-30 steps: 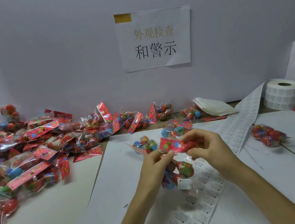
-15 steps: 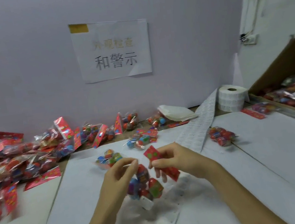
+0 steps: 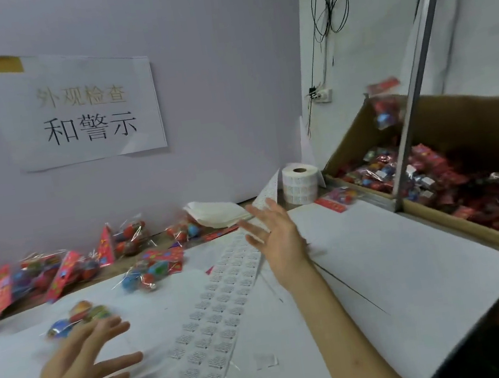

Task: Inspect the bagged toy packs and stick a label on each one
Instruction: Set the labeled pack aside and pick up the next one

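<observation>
Plainly, the right hand (image 3: 281,239) is wide open, fingers spread and pointing up and away, and it holds nothing; it hangs above the far end of the label strip (image 3: 222,304). The left hand (image 3: 74,367) is open too, fingers splayed and straight, above the near left of the white paper-covered table (image 3: 396,264), with nothing in its grasp. Just beyond its fingertips lies a loose toy pack (image 3: 78,317) of coloured balls in clear film; whether the fingers touch it cannot be told through the blur.

Between the two hands the label strip lies flat on the table, several labels wide, and runs from the near edge up towards the label roll (image 3: 300,181) standing by the wall. A second toy pack (image 3: 153,269) with a red header card lies left of the strip. Farther left, a heap of toy packs (image 3: 30,283) lies along the wall. A stack of white paper (image 3: 216,214) sits behind the right hand.

To the right stands a cardboard box (image 3: 455,115), open and holding many bagged packs (image 3: 432,176). One blurred toy pack (image 3: 385,105) shows high against the box's rear flap, above the rest; no hand touches it. Another pack (image 3: 336,200) lies on the table between the roll and the box. A metal post (image 3: 412,79) slants across the box. On the wall hang a paper sign (image 3: 79,107), a socket (image 3: 321,95) and a coil of wire (image 3: 331,14).
</observation>
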A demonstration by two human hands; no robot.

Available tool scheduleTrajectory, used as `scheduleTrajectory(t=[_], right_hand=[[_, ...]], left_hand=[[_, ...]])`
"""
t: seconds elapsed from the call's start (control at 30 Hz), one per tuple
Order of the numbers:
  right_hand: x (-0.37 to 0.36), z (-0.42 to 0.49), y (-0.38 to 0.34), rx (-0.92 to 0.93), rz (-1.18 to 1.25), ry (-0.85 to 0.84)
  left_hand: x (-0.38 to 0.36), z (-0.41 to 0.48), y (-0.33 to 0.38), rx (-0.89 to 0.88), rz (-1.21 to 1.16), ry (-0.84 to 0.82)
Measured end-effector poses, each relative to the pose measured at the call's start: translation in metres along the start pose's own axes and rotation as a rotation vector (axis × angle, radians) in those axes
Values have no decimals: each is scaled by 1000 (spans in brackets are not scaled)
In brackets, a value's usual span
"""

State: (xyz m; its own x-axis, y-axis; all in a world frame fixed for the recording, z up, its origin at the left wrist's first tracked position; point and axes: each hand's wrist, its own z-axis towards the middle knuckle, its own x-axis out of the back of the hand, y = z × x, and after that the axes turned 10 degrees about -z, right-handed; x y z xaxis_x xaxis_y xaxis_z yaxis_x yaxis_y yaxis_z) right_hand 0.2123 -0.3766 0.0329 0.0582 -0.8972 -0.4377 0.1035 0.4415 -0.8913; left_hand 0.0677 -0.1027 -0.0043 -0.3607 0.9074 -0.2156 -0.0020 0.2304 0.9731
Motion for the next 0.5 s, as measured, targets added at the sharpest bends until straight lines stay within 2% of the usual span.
scheduleTrajectory(t=[0.17, 0.3, 0.43, 0.5], right_hand=[[-28, -19, 17, 5, -344, -212], [-44, -33, 28, 39, -606, -295], [-70, -44, 43, 17, -684, -343], [-89, -43, 49, 80, -793, -410]], left_hand=[[1, -4, 1, -68, 63, 17], [-1, -7, 0, -85, 145, 4], [-5, -13, 0, -38, 154, -2], [-4, -14, 0, -17, 155, 0]])
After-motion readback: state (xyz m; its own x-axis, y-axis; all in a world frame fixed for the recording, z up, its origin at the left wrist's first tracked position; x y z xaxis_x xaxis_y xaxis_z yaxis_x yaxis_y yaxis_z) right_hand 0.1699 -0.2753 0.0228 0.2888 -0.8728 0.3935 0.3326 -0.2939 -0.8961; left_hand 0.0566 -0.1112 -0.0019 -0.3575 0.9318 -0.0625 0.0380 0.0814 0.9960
